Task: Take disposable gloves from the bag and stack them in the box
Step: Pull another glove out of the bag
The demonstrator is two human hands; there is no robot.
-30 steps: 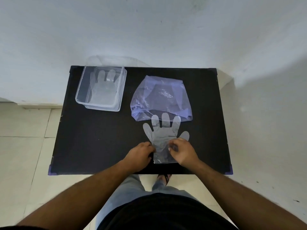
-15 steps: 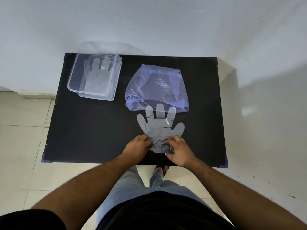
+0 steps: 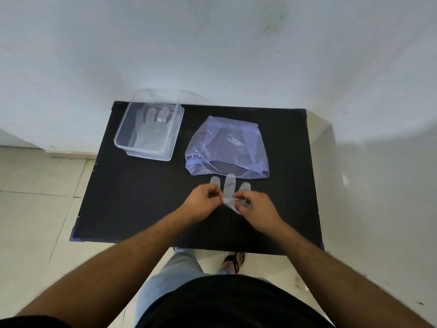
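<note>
- Near edge of the dark counter (image 3: pixel 132 197): both hands meet over one clear glove (image 3: pixel 229 188). The left hand (image 3: pixel 203 201) pinches the cuff end between thumb and fingers; the right hand (image 3: pixel 256 207) pinches the same crumpled cuff from the other side, its fingers curled on the film.
- The glove lies just past the hands, at the middle of the counter. Its long axis runs near to far: cuff toward the person, three finger tips visible pointing away, almost touching the bag (image 3: pixel 228 147). The palm is hidden by the hands.
- Step in hand, as I judge it: lifting a glove already out of the bag.
- Next move calls for raising it flat by the cuff and carrying it left and far.
- Far left: the clear box (image 3: pixel 123 138) holds at least one glove, fingers pointing away; matching that direction would keep the stack neat.
</note>
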